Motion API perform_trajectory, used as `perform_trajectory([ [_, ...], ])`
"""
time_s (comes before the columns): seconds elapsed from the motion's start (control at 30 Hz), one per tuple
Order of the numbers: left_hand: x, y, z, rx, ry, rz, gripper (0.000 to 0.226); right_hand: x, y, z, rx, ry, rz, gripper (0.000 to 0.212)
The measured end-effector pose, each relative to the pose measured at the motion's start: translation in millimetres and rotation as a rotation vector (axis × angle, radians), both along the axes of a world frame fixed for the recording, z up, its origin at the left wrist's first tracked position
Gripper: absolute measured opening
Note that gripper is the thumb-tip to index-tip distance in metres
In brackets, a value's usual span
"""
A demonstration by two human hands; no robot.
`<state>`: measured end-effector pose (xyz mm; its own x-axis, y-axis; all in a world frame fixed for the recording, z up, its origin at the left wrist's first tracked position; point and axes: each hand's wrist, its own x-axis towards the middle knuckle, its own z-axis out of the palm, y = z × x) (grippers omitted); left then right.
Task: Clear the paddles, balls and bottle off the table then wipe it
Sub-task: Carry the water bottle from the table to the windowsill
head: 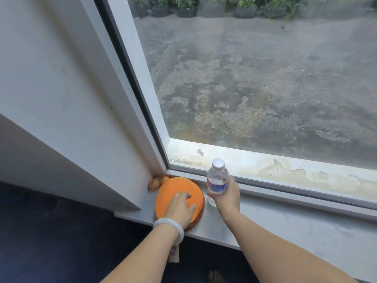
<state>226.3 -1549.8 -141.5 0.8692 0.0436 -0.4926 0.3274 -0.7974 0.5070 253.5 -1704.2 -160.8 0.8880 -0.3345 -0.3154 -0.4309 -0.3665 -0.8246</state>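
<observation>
Now you're stowing the cleared things on the windowsill point(265, 219): your left hand point(180, 209) lies flat on the stacked paddles point(173, 190) beside the balls point(154, 183), your right hand point(225, 198) grips the bottle point(217, 176). Next, set it upright and let go.

Window corner, sill and yard beyond

Large window point(255, 78) above a pale sill point(285, 227); peeling paint on the outer ledge point(285, 170) behind the glass, mottled concrete yard point(265, 68) past it, tyre planters point(244, 11) farthest off, white wall point(51, 78) left of the frame.
</observation>
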Motion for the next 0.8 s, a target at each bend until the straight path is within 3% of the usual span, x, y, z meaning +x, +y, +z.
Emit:
perform_trajectory([
  [0.13,-3,-4,1,0.001,-0.008,0.001,0.040,-9,-3,-2,0.029,-0.009,0.043,0.052],
  [0.33,-4,-8,4,0.000,-0.025,0.015,0.039,-15,-14,-13,-0.005,0.196,0.085,0.050],
  [0.8,-9,-5,3,-0.013,-0.023,0.031,0.039,-17,-16,-17,0.044,0.171,0.028,0.058],
])
